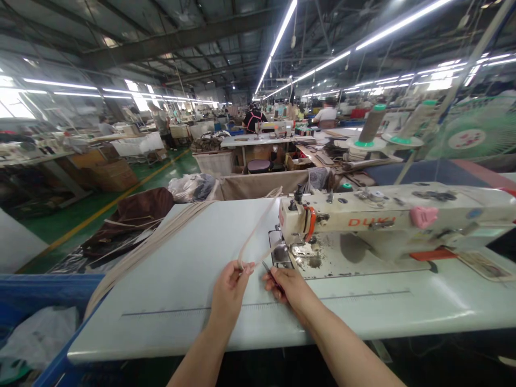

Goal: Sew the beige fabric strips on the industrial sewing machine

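My left hand (230,285) is closed, thumb and fingertips pinching a thin beige fabric strap (250,235). The strap loops up from my fingers toward the head of the sewing machine (334,215), and another length runs right toward the needle area. Just to the right, my right hand (287,286) is wrapped round a small dark pair of thread snips (266,266), their tip pointing up and left at the strap. Most of the snips is hidden in my fingers. Both hands are above the front part of the pale sewing table (189,269), near its printed ruler line (169,312).
A bundle of beige straps (161,234) drapes over the table's left side. A blue bin (48,290) with a white plastic bag stands at lower left. Thread cones (371,126) and a green fan (467,137) are at the right. Other people sit at machines farther back.
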Demonstrator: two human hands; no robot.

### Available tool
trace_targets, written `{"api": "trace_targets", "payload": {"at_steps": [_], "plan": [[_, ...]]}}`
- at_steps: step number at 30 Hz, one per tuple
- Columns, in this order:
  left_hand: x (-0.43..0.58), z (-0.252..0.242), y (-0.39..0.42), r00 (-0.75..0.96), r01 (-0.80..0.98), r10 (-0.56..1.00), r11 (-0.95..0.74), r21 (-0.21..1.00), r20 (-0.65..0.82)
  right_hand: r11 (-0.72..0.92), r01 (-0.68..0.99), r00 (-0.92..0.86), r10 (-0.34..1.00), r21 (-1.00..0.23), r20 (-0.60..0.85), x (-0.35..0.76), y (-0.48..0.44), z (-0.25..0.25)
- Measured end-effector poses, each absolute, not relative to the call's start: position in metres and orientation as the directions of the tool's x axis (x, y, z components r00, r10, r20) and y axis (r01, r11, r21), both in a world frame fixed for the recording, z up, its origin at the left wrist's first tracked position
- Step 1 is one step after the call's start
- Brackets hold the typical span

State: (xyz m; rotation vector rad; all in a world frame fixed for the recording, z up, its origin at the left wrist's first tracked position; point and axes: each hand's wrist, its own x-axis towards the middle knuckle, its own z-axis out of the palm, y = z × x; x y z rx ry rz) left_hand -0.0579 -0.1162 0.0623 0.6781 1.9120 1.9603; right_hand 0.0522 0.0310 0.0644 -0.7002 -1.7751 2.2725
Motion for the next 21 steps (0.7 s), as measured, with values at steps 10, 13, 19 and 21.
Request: {"api": "trace_targets", "payload": {"at_steps": [10,13,19,21], "plan": [[-0.048,0.067,-0.145,-0.842,0.151,0.528,0.038,0.988,0.108,-0.041,0.137,-0.915,0.379,-0.99,-0.142,0.041,0.03,0.07],[-0.056,0.067,-0.155,-0.835,0.172,0.545,0.122,0.977,0.079,0.279,0.162,-0.868,0.496,-0.947,-0.002,0.06,0.033,0.078],[-0.09,0.06,-0.175,-0.784,0.118,0.617,0.254,0.96,-0.067,0.838,0.524,-0.795,0.545,-0.152,0.268,0.11,0.04,0.07],[-0.102,0.057,-0.18,-0.773,0.103,0.617,0.357,0.928,-0.151,0.839,0.54,-0.817,0.542,-0.067,0.199,0.119,0.043,0.063]]}}
